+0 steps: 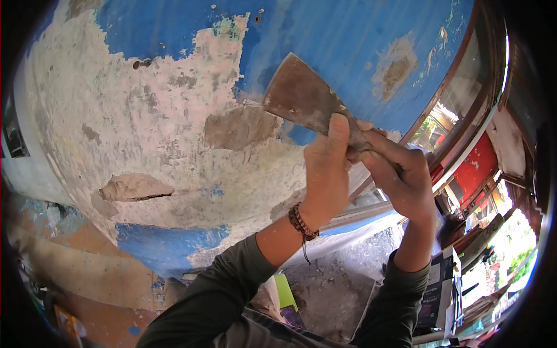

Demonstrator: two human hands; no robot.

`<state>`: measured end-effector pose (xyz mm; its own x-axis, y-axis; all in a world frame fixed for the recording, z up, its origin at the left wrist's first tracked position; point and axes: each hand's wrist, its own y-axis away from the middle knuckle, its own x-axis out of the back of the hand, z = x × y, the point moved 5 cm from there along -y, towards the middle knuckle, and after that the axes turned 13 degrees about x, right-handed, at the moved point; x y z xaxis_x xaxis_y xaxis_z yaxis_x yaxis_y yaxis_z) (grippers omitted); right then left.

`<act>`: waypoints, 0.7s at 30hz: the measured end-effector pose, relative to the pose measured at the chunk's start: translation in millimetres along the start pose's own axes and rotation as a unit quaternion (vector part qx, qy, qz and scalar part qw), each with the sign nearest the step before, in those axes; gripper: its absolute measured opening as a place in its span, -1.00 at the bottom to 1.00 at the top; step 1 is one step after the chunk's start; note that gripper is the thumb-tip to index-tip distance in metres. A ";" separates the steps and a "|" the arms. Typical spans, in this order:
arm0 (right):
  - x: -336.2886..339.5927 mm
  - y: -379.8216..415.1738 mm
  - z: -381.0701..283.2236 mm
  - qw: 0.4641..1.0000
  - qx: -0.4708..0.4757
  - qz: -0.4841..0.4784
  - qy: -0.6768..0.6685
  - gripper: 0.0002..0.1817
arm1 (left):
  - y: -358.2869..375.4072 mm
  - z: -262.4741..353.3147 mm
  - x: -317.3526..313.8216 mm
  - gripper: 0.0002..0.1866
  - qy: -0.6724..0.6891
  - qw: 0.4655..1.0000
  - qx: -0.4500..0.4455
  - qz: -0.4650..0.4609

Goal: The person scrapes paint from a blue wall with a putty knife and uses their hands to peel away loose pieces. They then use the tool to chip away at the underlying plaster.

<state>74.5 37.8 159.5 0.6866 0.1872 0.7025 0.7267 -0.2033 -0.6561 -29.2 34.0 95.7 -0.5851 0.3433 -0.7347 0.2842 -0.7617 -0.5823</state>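
A wide scraper (303, 96) with a brown, rusty-looking blade is held up at the wall (168, 116), its broad edge pointing up and left. My left hand (328, 171) is closed around the neck of the scraper, thumb pressed along the base of the blade. Just right of it, my right hand (407, 177) grips the handle, which is mostly hidden by the fingers. The blade overlaps the border between blue paint (342, 52) and the pale scraped area. Close to its lower left edge lies a bare grey-brown patch (241, 127).
A window frame (458, 87) runs down the right side, with a red panel (477, 168) beyond it. Below are a dusty grey floor (336, 290), a yellow-green item (285, 292) and a dark box (436, 290). Another bare patch (134, 188) shows at lower left.
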 end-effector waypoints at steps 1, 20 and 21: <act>-2.9 -1.4 -0.8 1.000 0.027 0.009 0.008 -0.67 | 0.4 2.6 0.0 -0.46 0.001 1.000 -0.004 -0.014; -24.8 -4.2 -3.6 0.998 0.068 0.002 0.002 -0.67 | 9.1 20.9 11.8 -0.48 -0.049 0.997 -0.052 0.004; -19.5 -1.4 -2.5 0.999 0.050 0.016 -0.002 -0.67 | 8.7 18.5 10.2 -0.48 -0.052 0.998 -0.035 0.015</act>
<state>60.1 32.0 147.4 0.7096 0.1869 0.6794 0.7024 -0.1120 -0.7029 -46.8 20.7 89.6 -0.6505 0.2586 -0.7141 0.3534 -0.7291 -0.5860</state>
